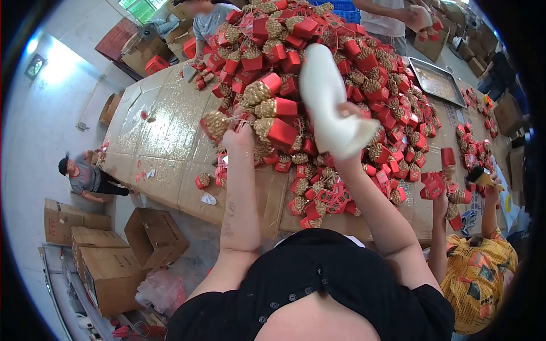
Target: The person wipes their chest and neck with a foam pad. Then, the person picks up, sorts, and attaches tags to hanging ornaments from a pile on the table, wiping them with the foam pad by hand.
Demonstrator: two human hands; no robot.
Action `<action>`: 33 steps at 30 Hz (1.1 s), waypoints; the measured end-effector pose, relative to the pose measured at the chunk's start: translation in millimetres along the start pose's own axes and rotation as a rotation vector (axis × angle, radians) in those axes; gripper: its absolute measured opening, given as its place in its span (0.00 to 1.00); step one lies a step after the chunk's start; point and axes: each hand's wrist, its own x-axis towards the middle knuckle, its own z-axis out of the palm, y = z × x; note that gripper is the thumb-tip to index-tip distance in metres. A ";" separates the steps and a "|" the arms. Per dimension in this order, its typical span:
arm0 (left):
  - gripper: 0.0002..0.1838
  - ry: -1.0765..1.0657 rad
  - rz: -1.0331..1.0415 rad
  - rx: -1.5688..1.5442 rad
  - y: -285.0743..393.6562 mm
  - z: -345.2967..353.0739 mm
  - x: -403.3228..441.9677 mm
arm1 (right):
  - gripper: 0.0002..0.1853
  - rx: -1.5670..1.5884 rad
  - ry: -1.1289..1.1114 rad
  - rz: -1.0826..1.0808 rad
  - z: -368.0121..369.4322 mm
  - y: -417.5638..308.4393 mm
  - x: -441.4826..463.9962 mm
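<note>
My left hand is closed round the top of a cluster of red-and-gold ornaments, each a red pot-like block with a knobbly gold part. The cluster is raised at the near side of a large heap of ornaments. My right hand grips a white cloth, blurred by motion, just right of that cluster. The cloth covers most of this hand, leaving some fingers showing.
Cardboard covers the table, with gold specks on it. A metal tray lies at the right. Beside me a co-worker in a yellow patterned shirt holds ornaments and a brush. Cardboard boxes stand on the floor at left.
</note>
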 end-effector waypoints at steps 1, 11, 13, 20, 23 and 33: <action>0.17 0.020 0.003 0.021 -1.7 -5.0 -0.2 | 0.19 -0.241 -0.162 -0.144 -4.5 11.3 2.0; 0.13 0.062 0.040 -0.193 4.2 26.8 -38.2 | 0.17 -0.003 0.036 -0.204 9.5 41.7 3.4; 0.13 0.131 -0.010 -0.383 0.4 33.3 -45.3 | 0.19 -0.340 -0.382 -0.314 17.3 15.3 4.9; 0.09 0.056 0.053 -0.328 16.4 31.5 -73.3 | 0.22 -0.755 -0.738 0.185 -4.7 44.3 -10.8; 0.13 0.018 0.013 -0.186 19.4 20.2 -73.7 | 0.20 -0.708 -0.967 0.074 12.7 12.5 5.8; 0.18 -0.213 -0.441 -0.301 36.0 -20.2 -74.5 | 0.23 0.492 0.274 0.564 10.2 37.2 54.2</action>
